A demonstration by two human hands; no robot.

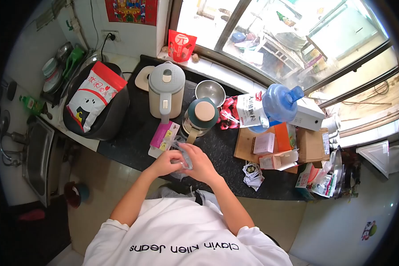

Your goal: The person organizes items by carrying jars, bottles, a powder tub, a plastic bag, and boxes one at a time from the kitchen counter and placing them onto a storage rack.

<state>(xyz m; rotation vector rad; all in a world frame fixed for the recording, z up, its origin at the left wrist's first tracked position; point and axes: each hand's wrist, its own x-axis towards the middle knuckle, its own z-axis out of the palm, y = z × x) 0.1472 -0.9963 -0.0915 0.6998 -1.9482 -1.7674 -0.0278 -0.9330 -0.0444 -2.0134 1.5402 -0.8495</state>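
At seven o'clock from the jug (pixel 202 114), left hand (pixel 166 163) and right hand (pixel 200 166) pinch clear plastic (pixel 187 158), likely light, limp, best held edgewise.

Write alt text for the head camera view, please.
A left hand and right hand hold crumpled clear plastic at a black speckled counter's front edge, near a pink-and-white box, a tall beige pitcher with a grey lid and a dark-green-lidded jug. Farther right, a translucent blue plastic water bottle sits by a window.

There are two lidded jugs (pixel 166 91) (pixel 201 116), one sink (pixel 36 162), one blue bottle (pixel 279 103).
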